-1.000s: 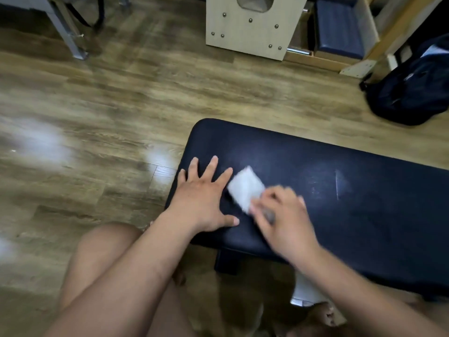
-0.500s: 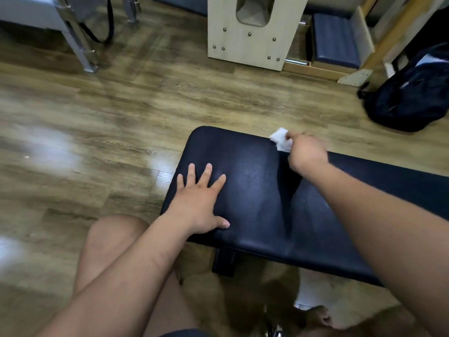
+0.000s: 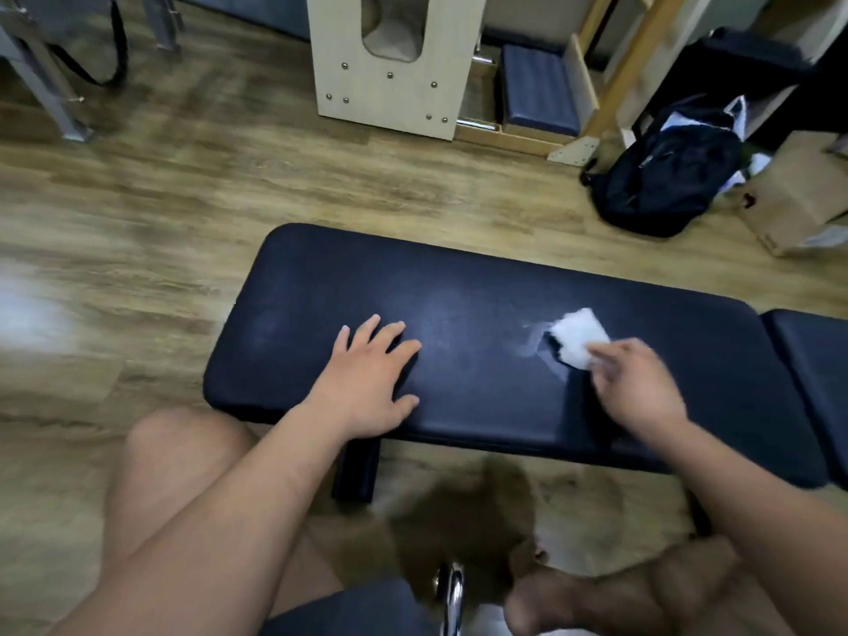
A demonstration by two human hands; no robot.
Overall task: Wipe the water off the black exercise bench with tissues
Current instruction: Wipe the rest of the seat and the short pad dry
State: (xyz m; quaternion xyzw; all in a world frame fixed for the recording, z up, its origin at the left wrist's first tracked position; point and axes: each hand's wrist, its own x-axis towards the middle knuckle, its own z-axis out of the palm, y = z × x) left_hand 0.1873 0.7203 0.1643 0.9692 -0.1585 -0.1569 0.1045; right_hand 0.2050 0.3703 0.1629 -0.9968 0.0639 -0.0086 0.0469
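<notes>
- Wiping is the step in hand: the right hand [image 3: 638, 387] has its grip on a folded white tissue [image 3: 576, 335], fingers curled over the near edge. Blur hides the exact finger placement.
- The tissue lies on the right half of the black padded desk [image 3: 482, 277], about midway between the desk's far and near edges.
- The left hand [image 3: 367, 383] has its grip released, with palm and spread fingers flat on the desk's left half, holding nothing. It looks like a brace.
- A pale wet streak [image 3: 532, 342] sits on the desk top right at the tissue, on the side toward the desk's left end. Judgement: water remains, job partway.
- Doing it well: press the tissue's full face down and drag slow, straight, overlapping passes along the desk's length.
- The top looks non-absorbent, so fast strokes probably just smear the film.
- Refold to a dry face once soaked; thin tissue likely shreds.
- Lift the left hand before passing the desk's left half, since it covers surface there.
- Risk: water gets pushed over the desk's near edge.
</notes>
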